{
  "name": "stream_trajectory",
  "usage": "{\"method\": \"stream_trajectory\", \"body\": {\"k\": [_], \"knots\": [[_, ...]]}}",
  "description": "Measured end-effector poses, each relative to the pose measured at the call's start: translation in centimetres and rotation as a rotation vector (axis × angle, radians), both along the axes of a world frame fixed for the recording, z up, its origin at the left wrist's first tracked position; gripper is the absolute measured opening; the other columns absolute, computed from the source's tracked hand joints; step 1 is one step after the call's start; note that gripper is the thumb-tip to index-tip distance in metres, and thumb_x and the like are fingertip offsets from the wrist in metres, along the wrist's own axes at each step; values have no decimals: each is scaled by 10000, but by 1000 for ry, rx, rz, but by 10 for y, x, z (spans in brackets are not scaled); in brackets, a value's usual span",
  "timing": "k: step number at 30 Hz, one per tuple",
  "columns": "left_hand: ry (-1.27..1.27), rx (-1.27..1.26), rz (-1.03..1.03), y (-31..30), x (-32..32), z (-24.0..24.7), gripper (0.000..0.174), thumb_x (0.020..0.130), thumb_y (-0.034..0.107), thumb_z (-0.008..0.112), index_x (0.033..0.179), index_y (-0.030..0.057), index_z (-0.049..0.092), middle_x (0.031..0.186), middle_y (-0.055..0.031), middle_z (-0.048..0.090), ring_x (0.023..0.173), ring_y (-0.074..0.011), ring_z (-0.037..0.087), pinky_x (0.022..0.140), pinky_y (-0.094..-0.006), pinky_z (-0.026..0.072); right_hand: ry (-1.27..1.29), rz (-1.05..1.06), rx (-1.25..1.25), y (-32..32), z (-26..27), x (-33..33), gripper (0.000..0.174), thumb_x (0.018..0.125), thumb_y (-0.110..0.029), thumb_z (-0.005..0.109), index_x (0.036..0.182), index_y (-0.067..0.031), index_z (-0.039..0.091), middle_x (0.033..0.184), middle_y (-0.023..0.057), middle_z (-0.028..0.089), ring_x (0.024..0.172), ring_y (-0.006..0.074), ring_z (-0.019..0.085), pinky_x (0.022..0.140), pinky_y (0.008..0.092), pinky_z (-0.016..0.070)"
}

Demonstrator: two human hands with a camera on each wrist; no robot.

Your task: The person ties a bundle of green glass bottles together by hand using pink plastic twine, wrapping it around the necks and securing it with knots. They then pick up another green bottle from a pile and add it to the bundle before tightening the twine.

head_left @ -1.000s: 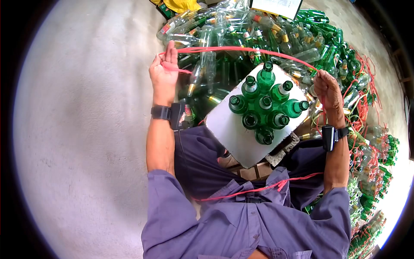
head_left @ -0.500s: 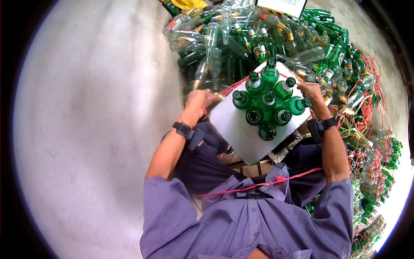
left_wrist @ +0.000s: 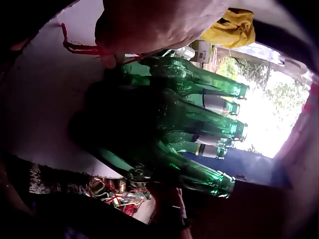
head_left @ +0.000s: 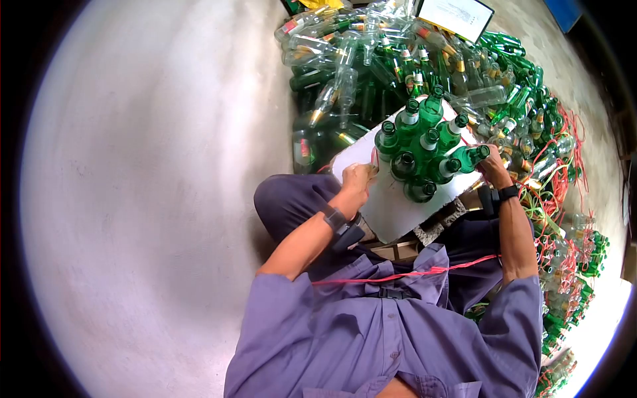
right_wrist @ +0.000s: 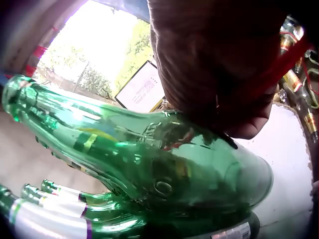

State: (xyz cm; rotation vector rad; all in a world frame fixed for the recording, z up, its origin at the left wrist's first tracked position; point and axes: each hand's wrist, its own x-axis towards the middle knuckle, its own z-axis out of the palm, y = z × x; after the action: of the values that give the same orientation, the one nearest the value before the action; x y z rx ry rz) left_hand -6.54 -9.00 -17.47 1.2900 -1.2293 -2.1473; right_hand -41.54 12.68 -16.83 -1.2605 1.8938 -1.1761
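Several green bottles (head_left: pixel 428 142) stand grouped on a white board (head_left: pixel 391 209), the rightmost one (head_left: pixel 468 158) leaning outward. Left of the group, the left hand (head_left: pixel 358 180) pinches red twine (head_left: pixel 374 158); in the left wrist view the same hand (left_wrist: pixel 154 27) has the red twine (left_wrist: pixel 84 49) at its fingertips, beside the bottles. On the right side, the right hand (head_left: pixel 494 167) is behind the leaning bottle's neck. The right wrist view shows that hand (right_wrist: pixel 214 64) with curled fingers on red twine (right_wrist: pixel 284 62), close against a green bottle (right_wrist: pixel 149 149).
Loose clear and green bottles (head_left: pixel 332 50) are heaped beyond the board. Tangled red twine (head_left: pixel 567 179) and bundled bottles (head_left: pixel 570 265) lie to the right. A framed sheet (head_left: pixel 456 16) stands at the back. Another red strand (head_left: pixel 405 274) crosses the person's waist.
Both hands came down from above the bottles to their sides, the left one moving right and toward the body. The raised twine has dropped around the bottle group.
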Motion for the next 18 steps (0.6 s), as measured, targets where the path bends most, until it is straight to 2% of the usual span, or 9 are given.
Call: {"method": "stream_trajectory", "body": {"k": [1, 4, 5, 7, 8, 10, 12, 15, 18], "knots": [[78, -73, -4, 4, 1, -2, 102, 884, 63, 537, 937, -13, 579, 942, -143, 651, 886, -249, 664, 778, -398, 544, -267, -109, 112, -1, 12, 6, 284, 903, -203, 636, 685, -22, 612, 589, -12, 507, 494, 81, 479, 406, 252, 333], [58, -212, 61, 12, 0, -6, 84, 852, 45, 570, 923, 2, 584, 937, -134, 649, 902, -252, 658, 788, -398, 531, -305, -225, 319, 0, 51, 18, 281, 887, -149, 615, 630, -49, 562, 569, 8, 517, 477, 103, 497, 388, 266, 317], [66, -208, 64, 12, -1, -8, 84, 852, 45, 570, 923, 2, 584, 937, -134, 649, 902, -252, 658, 788, -398, 531, -296, -226, 323, 6, 32, 8, 281, 887, -149, 615, 630, -49, 562, 569, 8, 517, 477, 103, 497, 388, 266, 317], [148, 140, 271, 11, -3, -18, 72, 833, 49, 596, 897, 20, 579, 914, -113, 639, 873, -241, 644, 767, -378, 519, 137, 83, 58, 25, -24, -20, 272, 872, -116, 603, 612, -61, 545, 558, 32, 530, 485, 127, 539, 376, 289, 357], [153, 147, 274, 15, -4, -15, 72, 833, 49, 596, 897, 20, 579, 914, -113, 639, 873, -241, 644, 767, -378, 519, -567, -219, 211, 24, -9, -5, 282, 896, -120, 603, 627, -65, 537, 568, 35, 546, 507, 137, 569, 385, 292, 428], [94, 201, 473, 23, -8, 0, 57, 835, 68, 600, 866, 30, 571, 882, -91, 623, 797, -212, 606, 738, -352, 502, -609, -237, 235, 24, 7, 13, 270, 906, -119, 602, 649, -62, 546, 575, 36, 557, 502, 142, 575, 398, 290, 459], [110, 208, 494, 29, -12, 10, 64, 850, 92, 604, 890, 43, 593, 902, -66, 638, 781, -188, 589, 731, -340, 483, -737, -340, 226, 29, 8, 30, 241, 937, -130, 589, 714, -42, 570, 601, 36, 587, 480, 146, 583, 406, 274, 491], [20, 167, 469, 33, -13, 29, 71, 865, 116, 611, 901, 55, 615, 960, -47, 659, 782, -167, 576, 733, -325, 464, -476, -258, 519, 31, 10, 31, 197, 929, -138, 617, 800, 7, 652, 658, 74, 638, 485, 169, 610, 404, 298, 496], [-102, 11, 364, 36, -9, 22, 79, 870, 122, 619, 874, 43, 614, 1051, -68, 667, 832, -173, 586, 743, -314, 464, -201, -1, 466, 36, -11, 32, 210, 910, -147, 626, 763, 1, 651, 638, 83, 637, 493, 178, 615, 405, 326, 484]]}}
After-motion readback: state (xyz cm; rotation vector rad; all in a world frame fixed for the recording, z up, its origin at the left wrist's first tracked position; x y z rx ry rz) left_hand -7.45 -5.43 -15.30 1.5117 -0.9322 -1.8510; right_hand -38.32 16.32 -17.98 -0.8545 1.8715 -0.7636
